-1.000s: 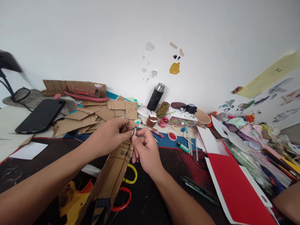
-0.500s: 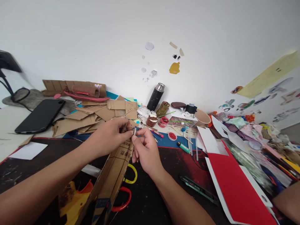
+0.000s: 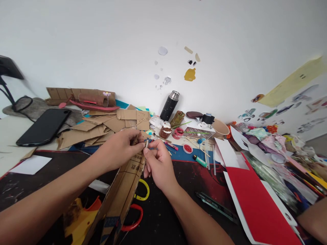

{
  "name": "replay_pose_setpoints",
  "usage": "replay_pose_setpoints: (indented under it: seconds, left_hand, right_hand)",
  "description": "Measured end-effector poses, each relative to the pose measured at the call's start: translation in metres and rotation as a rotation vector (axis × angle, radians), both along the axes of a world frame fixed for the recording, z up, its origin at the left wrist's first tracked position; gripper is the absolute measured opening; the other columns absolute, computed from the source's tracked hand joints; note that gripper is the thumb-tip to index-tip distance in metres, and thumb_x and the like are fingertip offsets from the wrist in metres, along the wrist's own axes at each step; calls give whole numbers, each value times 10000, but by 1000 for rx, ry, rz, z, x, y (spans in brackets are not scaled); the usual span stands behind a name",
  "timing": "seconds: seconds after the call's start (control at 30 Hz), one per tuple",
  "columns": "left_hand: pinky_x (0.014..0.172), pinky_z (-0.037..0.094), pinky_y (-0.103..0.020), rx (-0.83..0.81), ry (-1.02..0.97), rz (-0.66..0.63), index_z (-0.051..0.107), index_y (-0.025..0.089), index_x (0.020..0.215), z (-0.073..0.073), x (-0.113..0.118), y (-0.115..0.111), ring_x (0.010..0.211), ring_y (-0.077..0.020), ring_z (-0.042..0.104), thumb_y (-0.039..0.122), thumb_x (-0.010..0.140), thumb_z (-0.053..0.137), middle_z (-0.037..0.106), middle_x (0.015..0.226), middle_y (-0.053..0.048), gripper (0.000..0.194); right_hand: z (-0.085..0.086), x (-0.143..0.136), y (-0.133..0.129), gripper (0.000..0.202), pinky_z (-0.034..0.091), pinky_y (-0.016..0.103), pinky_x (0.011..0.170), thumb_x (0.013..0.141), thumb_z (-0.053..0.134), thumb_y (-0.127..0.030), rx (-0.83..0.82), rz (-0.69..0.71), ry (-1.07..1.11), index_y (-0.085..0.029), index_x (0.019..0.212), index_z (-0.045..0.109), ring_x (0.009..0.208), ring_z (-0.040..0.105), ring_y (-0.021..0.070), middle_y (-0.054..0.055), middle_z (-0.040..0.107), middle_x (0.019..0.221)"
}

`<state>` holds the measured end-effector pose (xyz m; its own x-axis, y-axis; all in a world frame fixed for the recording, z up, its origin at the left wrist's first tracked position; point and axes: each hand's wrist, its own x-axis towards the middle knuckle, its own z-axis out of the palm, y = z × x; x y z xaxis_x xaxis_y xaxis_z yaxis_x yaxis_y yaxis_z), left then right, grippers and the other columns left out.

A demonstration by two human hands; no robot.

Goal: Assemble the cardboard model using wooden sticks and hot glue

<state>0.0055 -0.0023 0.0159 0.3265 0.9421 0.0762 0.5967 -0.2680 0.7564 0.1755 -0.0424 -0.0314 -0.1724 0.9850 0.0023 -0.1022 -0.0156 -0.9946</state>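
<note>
A long folded piece of brown cardboard with printed characters slants up from the bottom edge toward my hands. My left hand pinches its far end from the left, fingers closed at the rim. Opposite it, my right hand grips the same end between thumb and fingers, and the fingertips of both hands nearly meet. What lies exactly between the fingertips is partly hidden. Under the cardboard rest scissors with one yellow handle and one red handle.
Cardboard scraps, a black phone and a cardboard boat lie left. A black thermos and small jars stand behind. On the right are a green lighter, a utility knife and red card.
</note>
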Motion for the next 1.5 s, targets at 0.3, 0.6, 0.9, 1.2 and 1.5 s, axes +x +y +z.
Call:
replay_pose_setpoints:
  seconds: [0.3, 0.6, 0.9, 1.2, 1.5]
  left_hand:
    - [717, 426, -364, 6, 13, 9, 610, 237, 810, 0, 1, -1, 767, -237, 610, 552, 822, 508, 653, 772, -3, 331]
    - [706, 431, -352, 20, 6, -4, 613, 237, 804, -1, 0, 0, 757, -227, 607, 547, 845, 520, 644, 753, 7, 326]
    - [715, 434, -342, 26, -15, -7, 638, 234, 807, -2, -2, 1, 763, -229, 620, 496, 846, 556, 691, 774, 3, 277]
    - [717, 428, -359, 16, 2, 7, 622, 238, 814, -2, 1, 0, 754, -235, 606, 522, 830, 519, 654, 768, -1, 303]
    - [683, 428, -336, 33, -19, -7, 641, 235, 795, -3, -1, 1, 724, -217, 603, 495, 846, 553, 659, 732, 15, 279]
  right_hand:
    - [0, 0, 0, 304, 348, 162, 352, 985, 675, -479, 0, -2, 6, -279, 996, 447, 315, 477, 99, -178, 486, 451]
    - [0, 0, 0, 328, 345, 172, 356, 977, 685, -503, -2, -7, -9, -278, 994, 447, 311, 478, 105, -175, 487, 454]
    - [0, 0, 0, 332, 346, 171, 351, 975, 686, -509, -6, -3, -6, -282, 989, 445, 312, 478, 107, -174, 488, 454]
    - [0, 0, 0, 324, 346, 168, 354, 978, 685, -501, -7, -8, -4, -281, 992, 447, 318, 480, 106, -173, 486, 456]
    - [-1, 0, 0, 355, 347, 173, 355, 967, 703, -529, -12, -12, -9, -282, 991, 450, 315, 483, 109, -171, 489, 461]
